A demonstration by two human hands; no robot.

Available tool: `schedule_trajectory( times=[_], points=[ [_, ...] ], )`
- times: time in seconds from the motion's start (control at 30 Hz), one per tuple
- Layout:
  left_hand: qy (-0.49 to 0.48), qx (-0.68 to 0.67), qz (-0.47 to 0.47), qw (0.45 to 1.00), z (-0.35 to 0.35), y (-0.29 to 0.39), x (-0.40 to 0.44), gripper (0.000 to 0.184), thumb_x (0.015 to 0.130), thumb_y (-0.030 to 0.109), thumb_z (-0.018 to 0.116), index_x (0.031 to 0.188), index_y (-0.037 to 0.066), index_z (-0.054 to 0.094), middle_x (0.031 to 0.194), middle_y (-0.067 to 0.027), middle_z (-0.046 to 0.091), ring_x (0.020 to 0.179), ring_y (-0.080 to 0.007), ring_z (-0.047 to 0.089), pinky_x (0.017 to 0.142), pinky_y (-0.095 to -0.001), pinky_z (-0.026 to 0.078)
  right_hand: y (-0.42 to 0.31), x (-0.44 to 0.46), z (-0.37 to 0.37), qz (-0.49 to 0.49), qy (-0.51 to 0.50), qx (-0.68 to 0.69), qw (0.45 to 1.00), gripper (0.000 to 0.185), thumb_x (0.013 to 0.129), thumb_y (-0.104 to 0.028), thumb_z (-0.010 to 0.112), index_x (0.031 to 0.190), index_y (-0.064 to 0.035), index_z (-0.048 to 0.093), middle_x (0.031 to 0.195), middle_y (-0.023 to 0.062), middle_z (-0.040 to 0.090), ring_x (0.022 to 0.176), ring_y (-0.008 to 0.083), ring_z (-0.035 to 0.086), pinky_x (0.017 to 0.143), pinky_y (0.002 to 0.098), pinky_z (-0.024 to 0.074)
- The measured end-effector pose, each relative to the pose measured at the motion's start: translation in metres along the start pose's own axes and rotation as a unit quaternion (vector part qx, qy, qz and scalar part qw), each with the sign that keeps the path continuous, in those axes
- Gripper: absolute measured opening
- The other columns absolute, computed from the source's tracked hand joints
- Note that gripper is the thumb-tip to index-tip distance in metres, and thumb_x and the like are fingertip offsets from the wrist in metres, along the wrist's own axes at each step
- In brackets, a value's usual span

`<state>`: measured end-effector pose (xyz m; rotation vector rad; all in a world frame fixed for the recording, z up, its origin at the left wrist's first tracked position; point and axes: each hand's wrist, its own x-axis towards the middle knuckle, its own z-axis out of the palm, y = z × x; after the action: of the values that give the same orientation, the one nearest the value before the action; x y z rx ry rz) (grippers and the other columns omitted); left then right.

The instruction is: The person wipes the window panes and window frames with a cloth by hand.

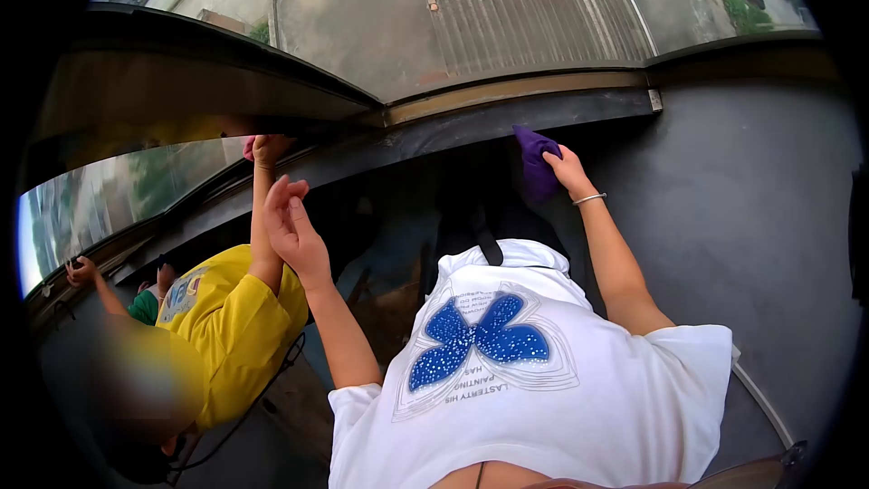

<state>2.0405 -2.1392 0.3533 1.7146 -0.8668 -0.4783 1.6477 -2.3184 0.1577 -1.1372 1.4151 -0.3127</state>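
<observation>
My right hand (pixel 570 174) grips a crumpled purple cloth (pixel 539 161), with the thumb pressed on it. The cloth hangs by the front of the dark window sill (pixel 480 127), and a thin bangle circles that wrist. My left hand (pixel 295 231) is raised in the air, holding nothing, its fingers loosely bent and apart. It is nearest to the forearm of the person in yellow beside me; I cannot tell whether they touch.
At left, close by, is a person in a yellow shirt (pixel 240 308), one hand (pixel 269 149) at the window frame with something pink. Beyond the glass lies a corrugated panel (pixel 543 23) on concrete ground. A dark grey surface (pixel 751 217) fills the right.
</observation>
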Motion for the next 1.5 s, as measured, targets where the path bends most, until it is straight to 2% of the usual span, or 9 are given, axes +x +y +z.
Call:
schedule_trajectory(
  times=[0.1,0.23,0.33,0.63,0.93,1.03,1.17,1.33,1.5],
  points=[
    [0.123,-0.012,0.116,0.986,0.016,0.033,0.032,0.031,0.097,0.004,0.046,0.128,-0.001,0.045,0.120,-0.0123,0.055,0.109,-0.0189,0.056,0.097,-0.0312,0.045,-0.008,-0.008,-0.030,0.050,-0.022,0.256,0.965,0.026,0.093,-0.014,0.055,0.113,0.0009,0.061,0.105,0.0080,0.066,0.097,0.0179,0.063,0.088,0.0315,0.0500],
    [0.282,0.120,0.259,0.916,0.018,0.070,0.072,0.046,0.094,0.009,0.054,0.134,-0.003,0.035,0.132,-0.0140,0.043,0.119,-0.0236,0.048,0.101,-0.0355,0.039,-0.018,-0.011,-0.061,0.060,-0.028,0.366,0.928,0.032,0.095,-0.021,0.051,0.118,-0.0001,0.060,0.112,0.0111,0.066,0.105,0.0229,0.063,0.096,0.0353,0.0477],
    [0.334,0.201,0.312,0.866,0.022,0.098,0.095,0.062,0.092,0.017,0.057,0.141,-0.004,0.024,0.136,-0.0187,0.035,0.125,-0.0269,0.041,0.106,-0.0396,0.033,-0.018,-0.009,-0.077,0.054,-0.151,0.599,0.784,0.044,0.098,-0.033,0.043,0.125,-0.0009,0.056,0.126,0.0137,0.060,0.117,0.0297,0.056,0.106,0.0435,0.0395],
    [0.406,0.170,0.331,0.835,0.064,0.113,0.124,0.084,0.096,0.055,0.036,0.143,-0.009,0.010,0.136,-0.0287,0.026,0.126,-0.0364,0.035,0.105,-0.0456,0.033,-0.027,-0.003,-0.115,0.060,-0.128,0.669,0.730,0.048,0.097,-0.043,0.044,0.126,-0.0056,0.056,0.128,0.0135,0.058,0.123,0.0300,0.051,0.107,0.0494,0.0359],
    [0.431,0.193,0.361,0.804,0.067,0.106,0.133,0.083,0.094,0.046,0.051,0.137,-0.014,0.015,0.130,-0.0286,0.031,0.122,-0.0327,0.040,0.102,-0.0420,0.038,-0.048,0.054,-0.214,-0.048,-0.005,0.602,0.797,0.057,0.099,-0.047,0.035,0.130,-0.0023,0.051,0.132,0.0143,0.054,0.124,0.0318,0.049,0.109,0.0478,0.0350],
    [0.440,0.174,0.370,0.800,0.064,0.098,0.137,0.083,0.093,0.045,0.052,0.138,-0.014,0.014,0.134,-0.0298,0.029,0.125,-0.0326,0.039,0.104,-0.0415,0.037,-0.043,0.105,-0.242,-0.078,0.038,0.566,0.820,0.044,0.098,-0.036,0.046,0.125,-0.0019,0.050,0.125,0.0126,0.057,0.119,0.0314,0.052,0.107,0.0475,0.0350],
    [0.452,0.187,0.332,0.807,0.072,0.102,0.130,0.086,0.093,0.048,0.051,0.139,-0.012,0.012,0.136,-0.0314,0.027,0.124,-0.0341,0.040,0.103,-0.0419,0.038,-0.015,0.179,-0.247,0.028,0.292,0.197,0.936,0.068,0.084,-0.036,0.067,0.132,0.0008,0.037,0.133,0.0185,0.045,0.119,0.0302,0.049,0.108,0.0471,0.0266],
    [0.484,0.187,0.312,0.796,0.075,0.101,0.130,0.086,0.094,0.048,0.051,0.142,-0.010,0.008,0.139,-0.0325,0.025,0.125,-0.0330,0.039,0.104,-0.0413,0.037,-0.004,0.198,-0.219,0.029,0.316,-0.298,0.900,0.073,0.082,-0.035,0.066,0.136,0.0028,0.033,0.137,0.0295,0.036,0.122,0.0442,0.045,0.107,0.0417,0.0348],
    [0.442,0.199,0.364,0.795,0.073,0.103,0.132,0.078,0.095,0.046,0.047,0.135,-0.013,0.016,0.131,-0.0284,0.030,0.123,-0.0318,0.038,0.103,-0.0411,0.037,-0.015,0.191,-0.158,-0.021,0.370,-0.238,0.898,0.045,0.081,-0.020,0.060,0.116,0.0030,0.043,0.120,0.0269,0.043,0.101,0.0482,0.055,0.089,0.0516,0.0469]
  ],
)
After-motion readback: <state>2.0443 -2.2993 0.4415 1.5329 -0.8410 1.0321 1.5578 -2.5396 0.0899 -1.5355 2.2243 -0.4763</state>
